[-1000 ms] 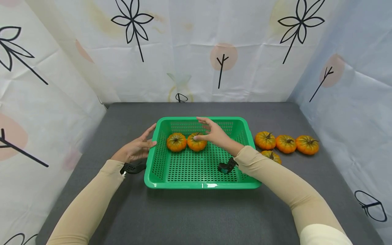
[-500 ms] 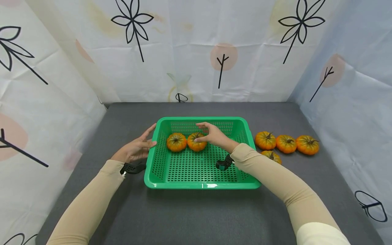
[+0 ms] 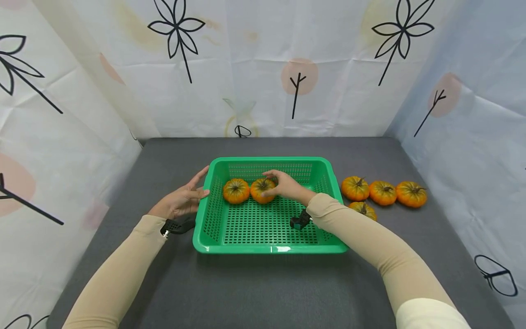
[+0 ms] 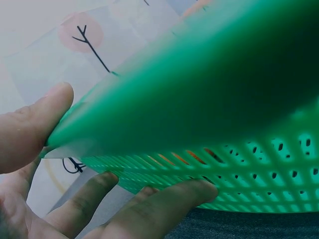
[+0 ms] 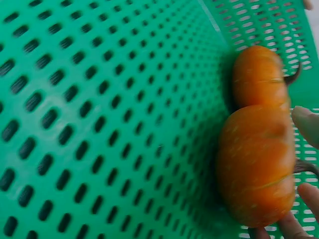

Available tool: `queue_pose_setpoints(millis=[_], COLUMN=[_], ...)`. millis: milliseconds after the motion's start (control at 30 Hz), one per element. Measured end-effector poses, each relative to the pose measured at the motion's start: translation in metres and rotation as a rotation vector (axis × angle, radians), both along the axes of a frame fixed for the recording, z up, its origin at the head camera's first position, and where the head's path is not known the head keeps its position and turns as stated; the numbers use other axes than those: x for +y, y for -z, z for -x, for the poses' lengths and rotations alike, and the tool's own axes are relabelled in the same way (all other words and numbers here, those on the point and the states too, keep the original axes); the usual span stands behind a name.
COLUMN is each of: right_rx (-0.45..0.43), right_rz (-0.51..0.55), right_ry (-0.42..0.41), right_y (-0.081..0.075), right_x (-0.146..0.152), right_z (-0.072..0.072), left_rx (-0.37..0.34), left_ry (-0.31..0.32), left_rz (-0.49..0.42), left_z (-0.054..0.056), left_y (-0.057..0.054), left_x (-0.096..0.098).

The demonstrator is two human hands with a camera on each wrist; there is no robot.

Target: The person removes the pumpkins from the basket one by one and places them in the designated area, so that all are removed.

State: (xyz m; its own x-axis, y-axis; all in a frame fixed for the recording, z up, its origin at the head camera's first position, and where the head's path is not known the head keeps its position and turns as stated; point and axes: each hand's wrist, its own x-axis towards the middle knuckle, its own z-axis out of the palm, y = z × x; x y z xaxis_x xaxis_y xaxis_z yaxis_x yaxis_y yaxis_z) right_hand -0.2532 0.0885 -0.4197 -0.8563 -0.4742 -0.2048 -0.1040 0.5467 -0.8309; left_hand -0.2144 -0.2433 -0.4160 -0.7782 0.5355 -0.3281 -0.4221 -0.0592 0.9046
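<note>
A green perforated plastic basket sits on the grey table with two small orange pumpkins side by side in it. At its left end my left hand holds the rim, thumb on the edge and fingers against the outer wall, as the left wrist view shows. My right hand reaches in from the right and grips the right-hand pumpkin, thumb at the near side and fingers at the far side. The left-hand pumpkin touches it; both stems show in the right wrist view, where the nearer pumpkin partly hides the fingers.
Several more pumpkins lie on the table right of the basket: three in a row, including a middle one, and one in front, partly hidden by my right sleeve. A patterned white cloth encloses the table.
My right hand has lowered onto the right-hand pumpkin in the basket and its fingers have drawn in around it. The left hand, basket and other pumpkins stay where they were.
</note>
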Motion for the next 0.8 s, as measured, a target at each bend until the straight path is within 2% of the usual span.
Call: queue_pose_setpoints(millis=[133, 367, 600, 800], right_rx=[0.022, 0.004, 0.015, 0.017], right_rz=[-0.040, -0.065, -0.073, -0.088], right_ry=[-0.037, -0.069, -0.084, -0.088], right_y=[0.006, 0.009, 0.011, 0.011], right_x=[-0.001, -0.003, -0.003, -0.002], right_z=[0.000, -0.001, -0.001, 0.000], left_rx=[0.001, -0.020, -0.020, -0.001], left_ry=[0.004, -0.001, 0.001, 0.005], left_rz=[-0.009, -0.025, -0.040, -0.013], left_z=[-0.002, -0.004, -0.002, 0.000], left_y=[-0.004, -0.008, -0.004, -0.001], left_x=[0.001, 0.002, 0.001, 0.000])
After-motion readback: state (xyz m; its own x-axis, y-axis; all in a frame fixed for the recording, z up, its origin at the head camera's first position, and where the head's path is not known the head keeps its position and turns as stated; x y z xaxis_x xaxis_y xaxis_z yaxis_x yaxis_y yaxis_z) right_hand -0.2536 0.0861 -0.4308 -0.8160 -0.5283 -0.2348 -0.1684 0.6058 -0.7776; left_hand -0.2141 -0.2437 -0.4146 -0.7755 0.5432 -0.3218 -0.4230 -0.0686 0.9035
